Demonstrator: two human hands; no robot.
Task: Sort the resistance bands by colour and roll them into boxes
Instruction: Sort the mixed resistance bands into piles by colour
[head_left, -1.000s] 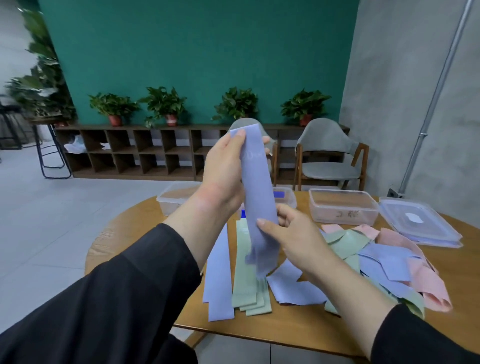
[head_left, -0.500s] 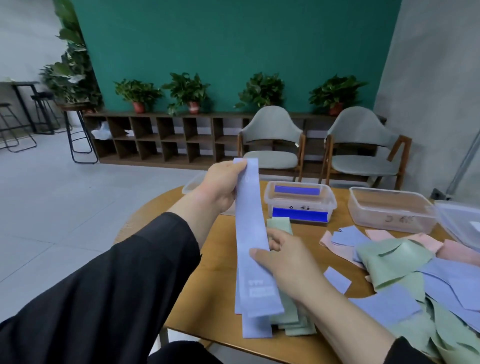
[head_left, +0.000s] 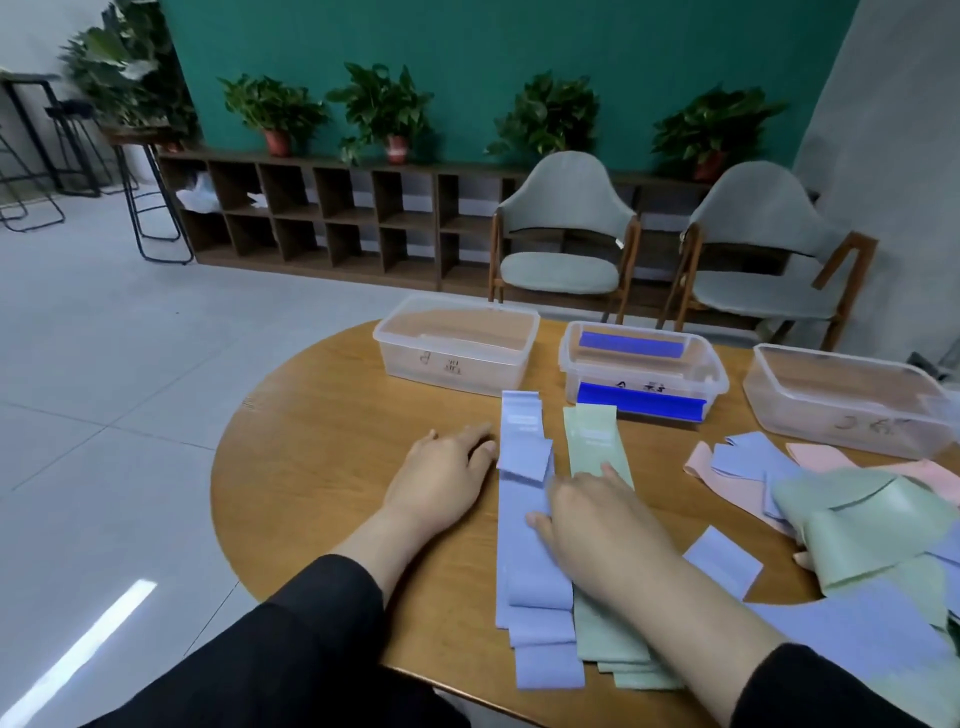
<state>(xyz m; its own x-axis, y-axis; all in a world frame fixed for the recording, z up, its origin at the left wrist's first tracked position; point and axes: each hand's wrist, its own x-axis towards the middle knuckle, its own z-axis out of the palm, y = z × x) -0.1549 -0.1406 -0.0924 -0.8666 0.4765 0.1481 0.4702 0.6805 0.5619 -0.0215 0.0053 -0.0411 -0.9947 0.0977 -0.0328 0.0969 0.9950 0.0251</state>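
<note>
Since the earlier frames, the lilac flat rubber resistance band had come down onto the round wooden table, low in the middle of the frame. Both the left hand and right hand lay spread flat, gripping nothing. It looked thin, soft and light; best pinched at one end.

A teal wall backs a low wooden shelf topped with potted plants, two grey chairs at right, pale tiled floor at left.
</note>
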